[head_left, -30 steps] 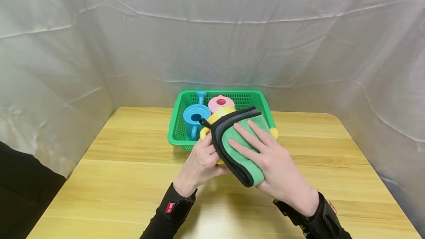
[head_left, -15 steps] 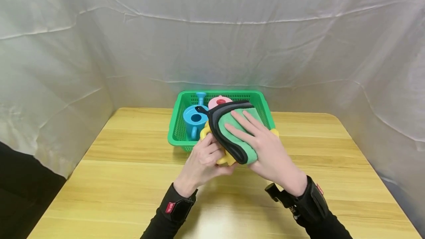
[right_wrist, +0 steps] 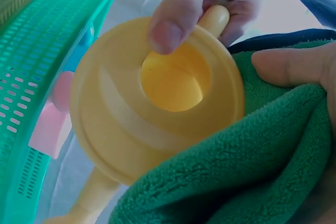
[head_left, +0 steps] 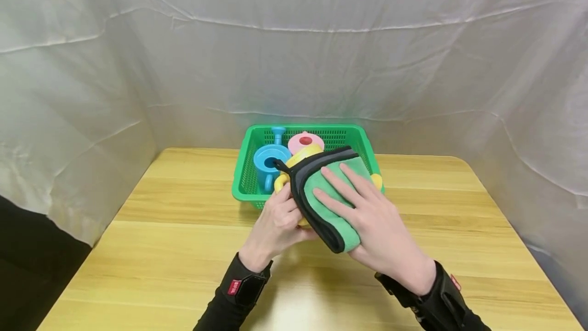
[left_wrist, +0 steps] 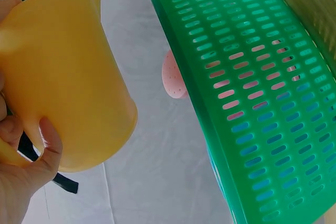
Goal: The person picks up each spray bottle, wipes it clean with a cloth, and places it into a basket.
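Observation:
A yellow toy watering can is held tilted over the basket's front edge. My left hand grips its handle, and in the right wrist view the left thumb presses on the can's top beside the round opening. A folded green cloth with a black border and loop covers much of the can in the head view. My right hand lies spread over the cloth, pressing it against the can. The right thumb rests on the cloth's inner side, with the fingers hidden behind the fabric in that view.
A green perforated basket stands at the back of the wooden table. Inside are a blue watering can and a pink one. Pale cloth sheeting hangs behind and at the sides.
My right hand and the cloth slid up and away over the can, then came back down toward me, uncovering the can's yellow top again. My left hand stayed nearly still.

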`<control>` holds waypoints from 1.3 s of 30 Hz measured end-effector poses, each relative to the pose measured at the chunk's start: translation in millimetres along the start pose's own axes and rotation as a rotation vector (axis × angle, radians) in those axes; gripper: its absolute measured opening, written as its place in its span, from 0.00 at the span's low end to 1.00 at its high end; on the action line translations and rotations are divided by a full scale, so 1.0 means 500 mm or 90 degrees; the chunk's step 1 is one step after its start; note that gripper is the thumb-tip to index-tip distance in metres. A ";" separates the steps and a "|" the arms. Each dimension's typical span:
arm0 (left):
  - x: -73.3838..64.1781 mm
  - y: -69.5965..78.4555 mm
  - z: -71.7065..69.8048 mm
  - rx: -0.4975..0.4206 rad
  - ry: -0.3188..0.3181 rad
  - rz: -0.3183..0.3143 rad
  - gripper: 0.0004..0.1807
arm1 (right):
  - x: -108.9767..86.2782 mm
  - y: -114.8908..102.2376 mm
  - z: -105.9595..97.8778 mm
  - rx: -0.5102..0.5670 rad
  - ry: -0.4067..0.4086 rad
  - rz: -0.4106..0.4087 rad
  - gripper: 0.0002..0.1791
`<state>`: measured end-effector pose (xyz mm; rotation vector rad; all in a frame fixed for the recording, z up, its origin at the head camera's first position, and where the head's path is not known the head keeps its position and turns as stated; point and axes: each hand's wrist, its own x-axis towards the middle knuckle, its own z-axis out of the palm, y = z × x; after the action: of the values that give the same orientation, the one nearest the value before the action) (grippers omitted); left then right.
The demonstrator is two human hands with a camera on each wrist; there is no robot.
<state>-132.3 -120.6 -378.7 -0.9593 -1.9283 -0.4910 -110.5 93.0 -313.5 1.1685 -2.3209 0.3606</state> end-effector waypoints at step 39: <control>0.010 0.001 0.005 0.031 0.030 0.050 0.27 | 0.025 0.066 0.018 0.203 0.020 0.023 0.43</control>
<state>-134.8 -116.7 -375.6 -0.9791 -1.8450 -0.4161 -146.5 100.2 -314.4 1.2565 -2.3166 0.7804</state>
